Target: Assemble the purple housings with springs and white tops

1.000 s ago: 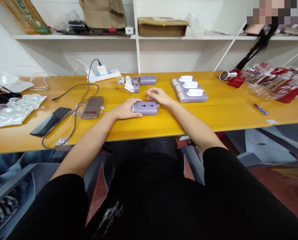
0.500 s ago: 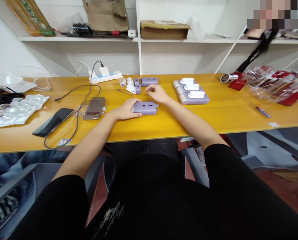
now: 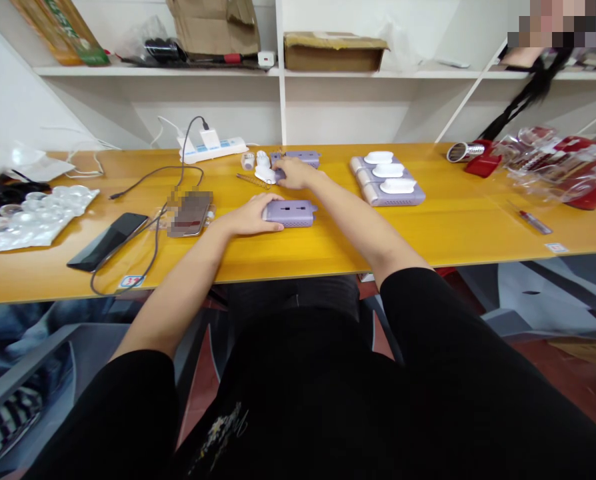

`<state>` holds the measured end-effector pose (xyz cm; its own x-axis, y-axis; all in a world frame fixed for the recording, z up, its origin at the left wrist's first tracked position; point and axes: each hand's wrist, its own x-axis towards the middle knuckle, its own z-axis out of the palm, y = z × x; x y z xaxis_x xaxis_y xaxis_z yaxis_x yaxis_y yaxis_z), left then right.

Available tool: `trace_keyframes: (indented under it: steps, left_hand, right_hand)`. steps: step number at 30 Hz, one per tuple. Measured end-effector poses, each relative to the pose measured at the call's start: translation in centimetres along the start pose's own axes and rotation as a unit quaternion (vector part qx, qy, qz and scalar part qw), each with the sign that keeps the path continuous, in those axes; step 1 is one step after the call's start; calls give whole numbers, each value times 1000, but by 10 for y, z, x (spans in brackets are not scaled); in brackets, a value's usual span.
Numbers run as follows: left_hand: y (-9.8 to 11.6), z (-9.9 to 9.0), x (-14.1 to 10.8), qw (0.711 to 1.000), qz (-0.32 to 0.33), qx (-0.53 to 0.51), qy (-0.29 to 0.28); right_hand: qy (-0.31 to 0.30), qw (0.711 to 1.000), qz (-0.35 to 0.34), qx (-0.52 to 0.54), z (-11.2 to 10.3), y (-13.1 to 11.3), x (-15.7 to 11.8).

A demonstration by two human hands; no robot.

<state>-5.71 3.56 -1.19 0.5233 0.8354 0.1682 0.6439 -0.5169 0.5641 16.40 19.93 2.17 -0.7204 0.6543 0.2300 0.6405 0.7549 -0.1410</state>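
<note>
My left hand [image 3: 254, 217] is wrapped around the left end of a purple plastic housing [image 3: 291, 213] with two dark slots in its top, lying on the table. Farther back, my right hand [image 3: 294, 173] has its fingers closed over a small purple plastic part [image 3: 279, 175], mostly covered by them. Just left of those fingertips lie white plastic pieces [image 3: 264, 172] and a thin metal spring [image 3: 251, 180]. Behind the right hand is a second purple housing [image 3: 305, 159]. To the right, several purple housings with white oval tops [image 3: 391, 185] sit side by side.
A power strip [image 3: 215, 151] with a dark cable stands at the back. Two phones, a dark one [image 3: 109, 241] and another [image 3: 192, 213], lie to the left. Red graters [image 3: 483, 160], a screwdriver [image 3: 535, 222] and another person at the upper right are in view.
My right hand has moved left and back, from open space above the table onto the small purple part. My left hand stays on the housing. The view has shifted slightly.
</note>
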Motion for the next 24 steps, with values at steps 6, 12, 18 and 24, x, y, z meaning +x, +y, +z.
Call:
trace_keyframes:
  steps: [6, 12, 18, 24]
  left_hand:
    - [-3, -11, -3, 1000, -12, 1, -13]
    - [-10, -11, -4, 1000, -22, 8, -3]
    - [-19, -5, 0, 999, -42, 11, 30]
    - [-14, 3, 5, 997, 5, 17, 68]
  right_hand:
    - [43, 994, 93, 25, -7, 9, -34]
    - [142, 933, 209, 256, -12, 17, -62]
    - [190, 831, 245, 462, -16, 17, -80]
    - [155, 871, 110, 453, -30, -3, -98]
